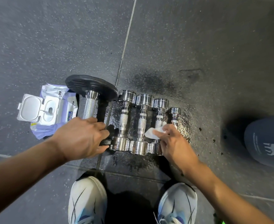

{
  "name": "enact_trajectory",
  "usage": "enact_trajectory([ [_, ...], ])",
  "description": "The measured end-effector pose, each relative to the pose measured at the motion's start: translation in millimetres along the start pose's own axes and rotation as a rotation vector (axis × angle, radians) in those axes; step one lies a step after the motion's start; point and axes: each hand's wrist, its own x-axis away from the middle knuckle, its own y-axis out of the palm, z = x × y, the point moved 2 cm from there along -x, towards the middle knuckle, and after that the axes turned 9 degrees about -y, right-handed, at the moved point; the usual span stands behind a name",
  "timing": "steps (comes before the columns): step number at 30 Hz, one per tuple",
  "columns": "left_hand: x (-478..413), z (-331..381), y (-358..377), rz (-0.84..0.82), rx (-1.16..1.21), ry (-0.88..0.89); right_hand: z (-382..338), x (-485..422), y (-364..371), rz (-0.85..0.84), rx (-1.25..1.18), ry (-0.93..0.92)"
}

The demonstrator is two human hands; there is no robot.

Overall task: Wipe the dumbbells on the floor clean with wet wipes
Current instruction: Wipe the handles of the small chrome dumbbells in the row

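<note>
Dumbbells (141, 123) in chrome lie side by side in a row on the dark floor (197, 46), which is wet beneath them. Over the row's third handle from the left, the right hand (175, 143) pinches a white wet wipe (150, 133), seemingly to rub it. Left of the row, the left hand (83, 136) grips the black-plate dumbbell (91, 88), probably steadying it. Further left lies the open wipes pack (52, 110), handy for refills.

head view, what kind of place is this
Most likely a gym: speckled rubber floor tiles, a row of chrome dumbbells, and a bigger black-plate dumbbell beside them.
</note>
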Motion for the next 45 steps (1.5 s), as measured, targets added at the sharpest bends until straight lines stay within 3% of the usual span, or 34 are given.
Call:
enact_trajectory([
  [1,-0.4,-0.7,-0.8,-0.003,0.012,-0.002,-0.5,-1.3,-2.6,-0.044,-0.031,0.005],
  [2,-0.8,-0.7,-1.3,-0.006,0.024,-0.005,3.7,-5.9,-11.1,0.062,-0.123,0.026],
  [4,-0.7,-0.1,-1.0,-0.018,0.033,-0.023,15.4,-16.2,-20.2,0.236,-0.073,0.041],
  [8,-0.2,-0.3,-1.4,-0.067,0.030,-0.043,19.7,-28.9,-21.5,0.382,-0.145,0.064],
  [16,-2.9,5.3,-6.9,-0.168,-0.014,-0.088,9.8,-2.6,-11.5,0.320,-0.163,-0.057],
  [27,-1.0,-1.9,2.8,-0.034,0.018,-0.028,18.5,-20.7,-7.6,0.437,-0.251,0.155],
  [33,-2.9,-1.3,-1.4,-0.013,0.005,-0.008,16.4,-33.2,-14.3,0.496,-0.331,0.188],
  [36,-1.5,-1.3,-0.3,-0.008,0.004,0.001,21.5,-44.3,-19.5,0.542,-0.206,0.139],
  [42,-1.2,-1.7,1.8,-0.002,0.013,0.009,35.3,-56.5,-8.5,0.552,-0.458,0.307],
  [45,-1.1,-2.8,2.6,-0.002,0.015,-0.003,26.5,-52.2,-13.4,0.628,-0.259,0.191],
])
